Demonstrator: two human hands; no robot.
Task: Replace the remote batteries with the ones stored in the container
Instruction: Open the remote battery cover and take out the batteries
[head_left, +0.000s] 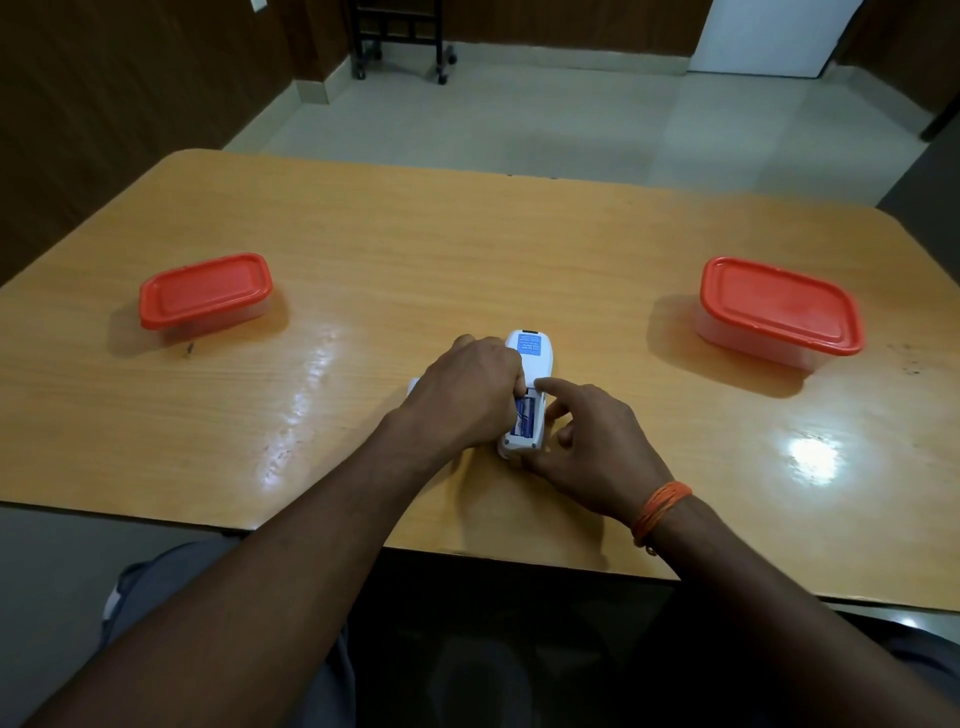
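The wooden table is a glossy, orange-grained slab with rounded corners; its near edge is cut off by the forearms and its left and right ends run out of view. Well out to the left of the left hand sits the left container, a rounded rectangular tub of clear plastic under a red snap lid. The right container, its match, stands well out to the right of the right hand; the lids hide what either holds. Between the two hands the remote lies back-up, white smooth plastic with a blue label beyond the knuckles and its battery bay uncovered. The left hand curls over the remote's left side, gripping it, thumb down in the bay; its fingertips are hidden. The right hand steadies the remote between forefinger and thumb, the other fingers loosely bent. The batteries, blue cylinders, show only partly beside the left thumb. A white sliver pokes out left of the left hand, too covered to identify. An orange thread band wraps the right wrist.
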